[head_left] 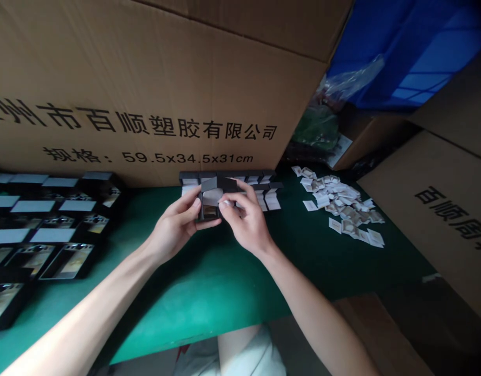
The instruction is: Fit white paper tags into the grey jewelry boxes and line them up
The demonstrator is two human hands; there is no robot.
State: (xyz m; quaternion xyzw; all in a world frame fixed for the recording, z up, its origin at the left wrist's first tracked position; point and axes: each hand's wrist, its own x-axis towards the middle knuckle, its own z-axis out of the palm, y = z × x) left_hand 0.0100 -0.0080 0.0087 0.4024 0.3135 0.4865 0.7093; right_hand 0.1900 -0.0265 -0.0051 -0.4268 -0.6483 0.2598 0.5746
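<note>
Above the green table [209, 282], both hands grip a small black box [211, 201] with its lid swung open. My left hand [177, 225] grips the box from the left and below, thumb on its edge. My right hand [244, 216] is curled at the box's right side, its fingertips pinching a small white packet [225, 203] at the box's opening. Just behind them stands a row of similar open black boxes [264, 189] with white insides.
Finished open boxes [48, 230] lie in rows at the left. A heap of small white packets [342, 206] lies at the right. A big printed carton [146, 89] walls off the back; another carton [440, 219] stands on the right, with a blue crate [412, 52] above.
</note>
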